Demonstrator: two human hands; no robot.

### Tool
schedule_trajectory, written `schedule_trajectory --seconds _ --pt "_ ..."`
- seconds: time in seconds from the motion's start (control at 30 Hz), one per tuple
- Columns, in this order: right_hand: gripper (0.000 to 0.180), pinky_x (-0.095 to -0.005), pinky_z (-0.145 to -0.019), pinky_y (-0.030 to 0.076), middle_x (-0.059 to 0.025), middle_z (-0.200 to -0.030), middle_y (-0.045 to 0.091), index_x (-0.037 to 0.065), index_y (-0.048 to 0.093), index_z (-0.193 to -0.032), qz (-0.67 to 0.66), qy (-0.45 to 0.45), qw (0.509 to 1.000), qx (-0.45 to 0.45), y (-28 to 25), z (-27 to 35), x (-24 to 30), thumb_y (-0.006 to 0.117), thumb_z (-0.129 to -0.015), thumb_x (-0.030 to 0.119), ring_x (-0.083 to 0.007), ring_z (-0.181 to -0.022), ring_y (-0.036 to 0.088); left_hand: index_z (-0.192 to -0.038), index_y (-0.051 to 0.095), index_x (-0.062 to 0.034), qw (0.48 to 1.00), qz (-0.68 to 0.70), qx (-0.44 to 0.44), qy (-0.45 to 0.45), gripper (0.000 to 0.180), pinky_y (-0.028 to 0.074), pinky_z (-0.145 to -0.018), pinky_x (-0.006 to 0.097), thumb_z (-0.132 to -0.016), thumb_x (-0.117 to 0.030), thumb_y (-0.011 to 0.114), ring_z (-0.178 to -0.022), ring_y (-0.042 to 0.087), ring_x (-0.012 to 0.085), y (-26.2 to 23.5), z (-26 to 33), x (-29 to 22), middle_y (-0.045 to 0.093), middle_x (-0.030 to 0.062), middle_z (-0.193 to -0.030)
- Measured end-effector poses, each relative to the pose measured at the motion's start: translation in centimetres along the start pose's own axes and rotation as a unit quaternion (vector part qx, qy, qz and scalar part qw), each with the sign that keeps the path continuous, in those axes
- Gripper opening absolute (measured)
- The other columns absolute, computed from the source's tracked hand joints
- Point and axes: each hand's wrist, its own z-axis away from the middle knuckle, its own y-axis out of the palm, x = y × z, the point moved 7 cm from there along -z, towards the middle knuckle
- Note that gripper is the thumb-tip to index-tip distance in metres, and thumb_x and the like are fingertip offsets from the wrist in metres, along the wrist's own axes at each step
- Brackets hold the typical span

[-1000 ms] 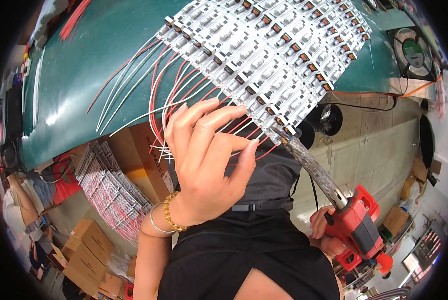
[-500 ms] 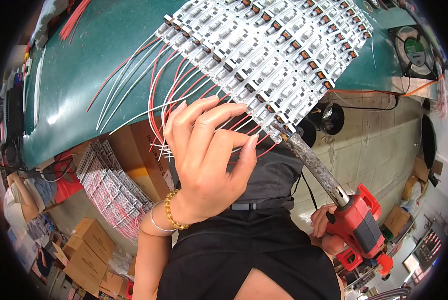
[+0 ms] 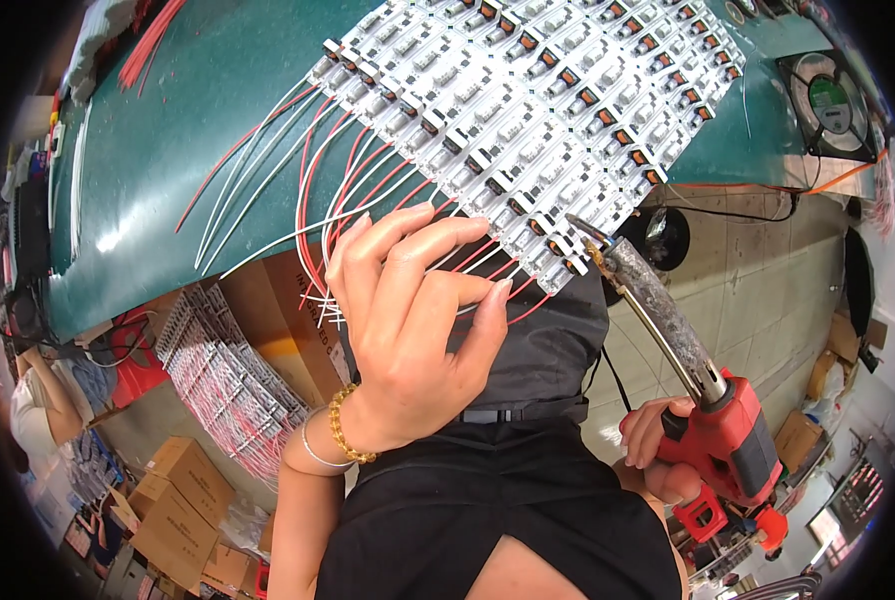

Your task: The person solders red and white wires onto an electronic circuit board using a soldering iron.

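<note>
A panel of white circuit boards [image 3: 528,130] with orange-and-black components lies tilted across the table's near edge. Red and white wires [image 3: 313,190] fan out from its lower left side. My left hand [image 3: 408,310] is among these wires; its thumb and forefinger pinch a thin wire close to the panel's near corner, the other fingers curled above. In my right hand [image 3: 658,450] is a red soldering gun [image 3: 733,450], gripped by its handle. Its dark, stained barrel points up and left, the tip over the panel's near corner; whether it touches is unclear.
The green table [image 3: 188,150] carries a bundle of red wires [image 3: 148,45] at its far left and a small fan [image 3: 826,105] at the right. Below stand a stack of wired boards [image 3: 233,385] and cardboard boxes [image 3: 183,510]. Another person's arm [image 3: 53,400] shows at far left.
The soldering gun has shifted slightly right, its tip lifting from the wire ends at the corner to farther up the panel. The panel has slid slightly; my left hand stays almost still.
</note>
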Motion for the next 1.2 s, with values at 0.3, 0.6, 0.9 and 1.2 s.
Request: schedule_trajectory --seconds 0.3,0.6,0.9,1.2 --pt "0.083 -0.0253 -0.038 0.037 0.0020 -0.048 0.042 -0.006 0.037 -0.128 -0.024 0.020 0.991 -0.128 -1.6 1.1 -1.8 0.058 -0.085 0.061 -0.0112 -0.035 0.038 -0.080 0.062 -0.0057 0.998 0.060 -0.009 0.037 0.018 0.043 -0.091 0.046 -0.069 -0.004 0.076 -0.103 0.058 0.0304 -3.4 -0.3 1.1 0.063 0.0134 -0.109" --pt "0.073 -0.0225 -0.038 0.035 0.0002 -0.047 0.039 -0.008 0.035 -0.128 0.003 -0.004 0.988 -0.157 -2.5 -0.8 -1.8 0.052 -0.092 0.053 -0.0098 -0.034 0.037 -0.101 0.063 -0.0091 0.863 -0.470 -0.108 -0.150 0.022 0.044 -0.083 0.043 -0.084 -0.023 0.066 -0.096 0.056 0.0311 -23.5 -5.0 24.5 0.061 0.0119 -0.098" --pt "0.068 -0.0229 -0.038 0.035 -0.0005 -0.047 0.038 -0.008 0.034 -0.129 0.003 0.010 0.989 -0.147 -1.9 -1.7 -2.0 0.051 -0.095 0.048 -0.0100 -0.035 0.036 -0.087 0.072 -0.0101 0.852 -0.405 -0.105 -0.315 0.019 0.050 -0.075 0.039 -0.081 -0.028 0.068 -0.083 0.067 0.0279 -27.8 -7.6 33.5 0.071 0.0091 -0.085" --pt "0.063 -0.0236 -0.039 0.036 -0.0014 -0.049 0.039 -0.009 0.034 -0.129 -0.013 -0.005 0.992 -0.128 -2.0 -1.6 -2.0 0.051 -0.096 0.042 -0.0106 -0.035 0.037 -0.086 0.071 -0.0083 0.876 -0.373 -0.170 -0.255 0.018 0.050 -0.068 0.035 -0.082 -0.026 0.069 -0.074 0.067 0.0241 -28.3 -6.5 29.4 0.069 0.0088 -0.079"
